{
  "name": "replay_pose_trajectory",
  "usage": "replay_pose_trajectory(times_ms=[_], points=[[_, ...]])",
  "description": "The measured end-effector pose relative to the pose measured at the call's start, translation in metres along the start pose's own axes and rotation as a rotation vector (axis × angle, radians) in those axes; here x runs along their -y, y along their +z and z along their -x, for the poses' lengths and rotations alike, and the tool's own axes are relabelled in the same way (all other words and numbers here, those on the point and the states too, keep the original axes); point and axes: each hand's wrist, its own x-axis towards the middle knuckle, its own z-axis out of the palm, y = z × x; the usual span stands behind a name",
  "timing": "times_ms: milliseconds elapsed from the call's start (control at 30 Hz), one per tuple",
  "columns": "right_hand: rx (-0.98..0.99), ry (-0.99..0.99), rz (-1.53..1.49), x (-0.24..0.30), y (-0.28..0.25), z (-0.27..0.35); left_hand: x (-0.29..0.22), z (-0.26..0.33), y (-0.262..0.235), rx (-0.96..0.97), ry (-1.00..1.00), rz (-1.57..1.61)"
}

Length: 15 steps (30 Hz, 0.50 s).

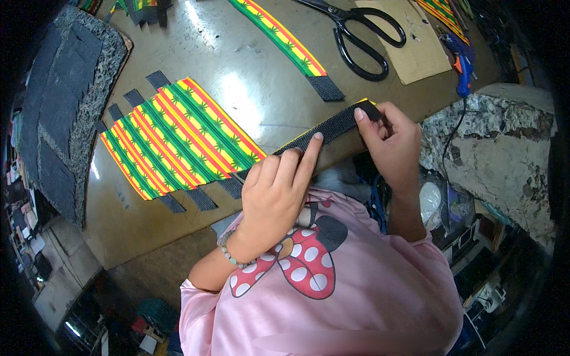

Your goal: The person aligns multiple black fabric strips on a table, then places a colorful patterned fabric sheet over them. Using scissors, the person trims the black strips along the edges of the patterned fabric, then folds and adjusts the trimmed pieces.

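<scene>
A strip of dark woven webbing (328, 128) with a yellow edge showing lies at the table's near edge, dark side up. The fingers of my left hand (278, 187) rest on it, index finger stretched along it, pressing it down. My right hand (389, 133) pinches its right end, where a black flap folds over, between thumb and fingers. Left of my hands, several strips with green, yellow and red leaf print (181, 139) lie side by side, dark ends sticking out. Another printed strip (285, 44) with a dark end lies beyond the hands.
Black-handled scissors (362, 44) lie at the far right, by a piece of cardboard (409, 47). A blue glue gun (463, 74) with a trailing cord sits at the table's right edge. A worn block with dark strips (65, 101) stands at the left.
</scene>
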Motion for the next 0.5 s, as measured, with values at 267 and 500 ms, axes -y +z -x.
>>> replay_pose_trajectory(times_ms=[267,500], points=[[-0.031,-0.057,0.029,0.0007,-0.0008,0.0043,0.0005,-0.0024,-0.0011,0.026,0.006,-0.072],[-0.032,-0.052,0.042,0.0023,-0.0008,0.0033,-0.0005,-0.004,-0.0024,0.034,0.009,-0.098]])
